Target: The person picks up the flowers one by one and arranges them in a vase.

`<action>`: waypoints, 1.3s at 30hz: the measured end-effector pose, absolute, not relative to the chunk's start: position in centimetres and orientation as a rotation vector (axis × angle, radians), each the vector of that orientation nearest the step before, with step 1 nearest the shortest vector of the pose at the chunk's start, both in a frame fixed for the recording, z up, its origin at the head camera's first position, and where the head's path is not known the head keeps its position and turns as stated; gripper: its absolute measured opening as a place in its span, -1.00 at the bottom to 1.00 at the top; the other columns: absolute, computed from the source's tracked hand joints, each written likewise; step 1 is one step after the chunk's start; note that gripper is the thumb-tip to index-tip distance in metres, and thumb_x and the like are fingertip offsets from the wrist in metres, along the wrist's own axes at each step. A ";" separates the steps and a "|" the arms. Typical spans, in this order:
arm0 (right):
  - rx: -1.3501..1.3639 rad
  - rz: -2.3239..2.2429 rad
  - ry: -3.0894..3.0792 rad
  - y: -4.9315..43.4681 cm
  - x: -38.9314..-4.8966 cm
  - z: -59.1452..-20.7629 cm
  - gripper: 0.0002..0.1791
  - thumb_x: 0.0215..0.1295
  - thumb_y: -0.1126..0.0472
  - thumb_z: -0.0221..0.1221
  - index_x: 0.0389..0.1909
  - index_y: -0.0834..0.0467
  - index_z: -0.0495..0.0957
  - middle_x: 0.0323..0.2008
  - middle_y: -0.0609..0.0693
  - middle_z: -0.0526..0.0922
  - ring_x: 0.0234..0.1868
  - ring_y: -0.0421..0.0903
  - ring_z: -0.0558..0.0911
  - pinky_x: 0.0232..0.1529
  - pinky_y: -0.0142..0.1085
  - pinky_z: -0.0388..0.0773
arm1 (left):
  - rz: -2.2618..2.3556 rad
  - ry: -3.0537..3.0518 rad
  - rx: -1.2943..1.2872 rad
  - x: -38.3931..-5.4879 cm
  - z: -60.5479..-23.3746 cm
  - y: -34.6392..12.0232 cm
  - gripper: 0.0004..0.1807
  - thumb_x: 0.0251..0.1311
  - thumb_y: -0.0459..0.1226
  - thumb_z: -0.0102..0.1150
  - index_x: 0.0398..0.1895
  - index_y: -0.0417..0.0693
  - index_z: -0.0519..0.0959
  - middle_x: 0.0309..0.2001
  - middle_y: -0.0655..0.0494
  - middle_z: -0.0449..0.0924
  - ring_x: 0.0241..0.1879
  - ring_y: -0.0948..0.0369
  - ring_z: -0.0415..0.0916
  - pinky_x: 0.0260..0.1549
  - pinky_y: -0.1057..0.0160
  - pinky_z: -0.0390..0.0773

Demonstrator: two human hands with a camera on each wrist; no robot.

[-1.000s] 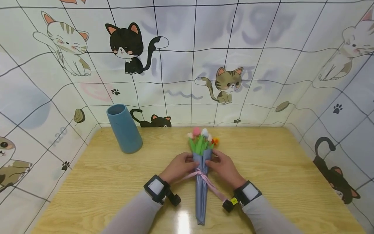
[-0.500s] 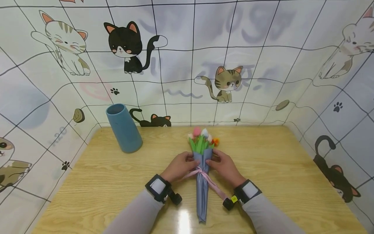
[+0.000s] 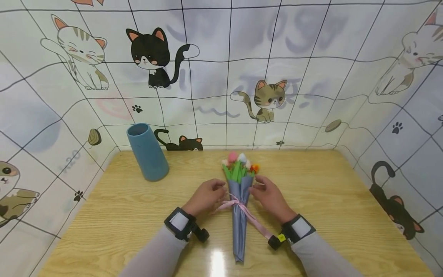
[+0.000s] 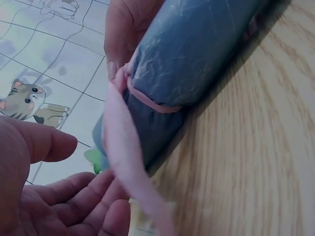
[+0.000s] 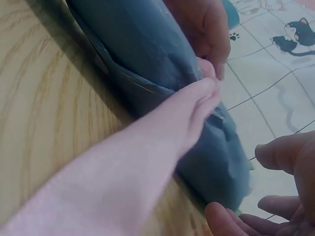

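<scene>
A small bouquet (image 3: 238,215) in blue-grey wrapping lies on the table, its pink, white and orange flowers (image 3: 232,157) and green leaves toward the back wall. Tied round its middle is a pink ribbon (image 3: 254,222) with loose ends to both sides. My left hand (image 3: 207,196) is beside the left edge of the wrap, thumb and fingers parted and loosely bent. On the other side my right hand (image 3: 271,198) is likewise relaxed, its fingertips close to the wrap. Both wrist views show a gap between thumb and fingers; whether a fingertip still touches the wrap is hard to tell.
At the back left of the wooden table (image 3: 304,181) stands a tall blue vase (image 3: 147,154) with an open top. A cloth wall (image 3: 207,77) printed with cats and grid lines encloses the back and both sides.
Both hands held the wrap's upper edges earlier. Now the thumbs have come off it and the hands have moved slightly apart, while the bouquet stays in place.
</scene>
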State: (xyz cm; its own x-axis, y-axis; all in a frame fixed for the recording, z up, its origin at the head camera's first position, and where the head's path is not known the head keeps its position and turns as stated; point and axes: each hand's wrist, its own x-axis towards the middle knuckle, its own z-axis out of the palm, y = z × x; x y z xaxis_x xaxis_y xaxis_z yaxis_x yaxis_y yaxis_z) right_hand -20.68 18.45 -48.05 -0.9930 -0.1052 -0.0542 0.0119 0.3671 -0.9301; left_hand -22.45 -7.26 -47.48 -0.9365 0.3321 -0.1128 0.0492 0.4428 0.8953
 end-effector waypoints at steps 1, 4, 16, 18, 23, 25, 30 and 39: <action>-0.077 -1.700 2.518 18.5 -20.5 -47.9 -0.31 0.53 0.12 0.19 0.55 0.26 0.22 0.50 0.30 0.34 0.40 0.25 0.51 0.22 -0.02 0.67 | 1.493 2.449 0.339 -22.3 -47.4 -7.4 -0.54 0.49 -0.11 0.12 0.33 -0.14 0.54 0.00 0.04 0.70 -0.09 0.19 0.64 -0.09 0.21 0.66; -0.089 -1.648 2.573 18.8 -19.9 -47.4 -0.35 0.54 0.08 0.18 0.52 0.23 0.28 0.47 0.24 0.40 0.36 0.20 0.54 0.22 -0.01 0.66 | 1.487 2.505 0.381 -21.8 -47.1 -7.8 -0.59 0.48 -0.11 0.16 0.25 -0.13 0.59 -0.02 0.04 0.71 -0.09 0.18 0.62 -0.06 0.19 0.64; -0.546 -1.337 2.563 19.4 -16.3 -45.8 -0.89 0.46 0.10 0.28 -0.12 0.03 0.68 -0.21 -0.13 0.71 -0.17 -0.20 0.63 -0.14 -0.38 0.60 | 1.305 2.435 0.551 -19.2 -46.8 -8.1 -0.80 0.41 -0.10 0.30 -0.04 0.04 0.67 -0.21 0.18 0.66 -0.24 0.23 0.57 -0.30 0.31 0.60; -0.568 -1.279 2.524 19.3 -15.8 -45.4 -0.90 0.44 0.06 0.30 -0.20 0.00 0.68 -0.27 -0.15 0.69 -0.24 -0.23 0.61 -0.20 -0.40 0.59 | 1.302 2.418 0.548 -19.1 -46.8 -8.0 -0.82 0.40 -0.10 0.31 -0.07 0.05 0.67 -0.24 0.17 0.66 -0.30 0.24 0.58 -0.35 0.31 0.61; -0.587 -1.035 2.569 19.0 -14.9 -44.9 -0.84 0.35 0.03 0.37 -0.35 -0.04 0.62 -0.44 -0.21 0.60 -0.45 -0.29 0.52 -0.44 -0.41 0.49 | 1.304 2.380 0.561 -18.9 -47.0 -8.0 -0.82 0.38 -0.16 0.32 -0.04 0.02 0.73 -0.30 0.15 0.69 -0.44 0.27 0.58 -0.48 0.34 0.59; -0.574 -0.935 2.637 18.8 -14.7 -44.9 -0.81 0.31 0.04 0.40 -0.41 -0.05 0.59 -0.49 -0.22 0.56 -0.51 -0.29 0.48 -0.51 -0.41 0.43 | 1.299 2.376 0.585 -18.8 -47.2 -8.0 -0.81 0.38 -0.20 0.31 -0.02 0.02 0.75 -0.31 0.14 0.71 -0.46 0.29 0.57 -0.50 0.36 0.57; -0.520 -0.810 2.753 18.6 -14.6 -45.3 -0.77 0.26 0.09 0.44 -0.45 -0.05 0.56 -0.53 -0.22 0.51 -0.55 -0.26 0.45 -0.57 -0.39 0.39 | 1.319 2.354 0.613 -18.7 -47.2 -8.0 -0.84 0.40 -0.23 0.30 -0.05 0.00 0.77 -0.32 0.06 0.75 -0.48 0.29 0.54 -0.54 0.38 0.53; -0.570 -0.836 2.729 18.8 -15.0 -45.9 -0.78 0.32 0.14 0.39 -0.48 -0.04 0.57 -0.53 -0.20 0.50 -0.52 -0.26 0.45 -0.52 -0.39 0.41 | 1.313 2.369 0.620 -18.5 -47.4 -8.0 -0.84 0.38 -0.26 0.30 -0.05 0.01 0.76 -0.29 0.16 0.73 -0.38 0.31 0.55 -0.49 0.39 0.55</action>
State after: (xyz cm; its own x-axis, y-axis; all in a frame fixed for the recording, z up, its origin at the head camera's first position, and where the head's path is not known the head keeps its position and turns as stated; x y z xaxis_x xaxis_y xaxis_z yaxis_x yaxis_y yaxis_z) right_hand -14.98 18.75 -45.90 -0.8978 -0.4282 -0.1033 -0.2969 0.7615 -0.5761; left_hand -18.53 -7.99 -47.43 -0.8383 0.5362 -0.0987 0.2004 0.4714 0.8589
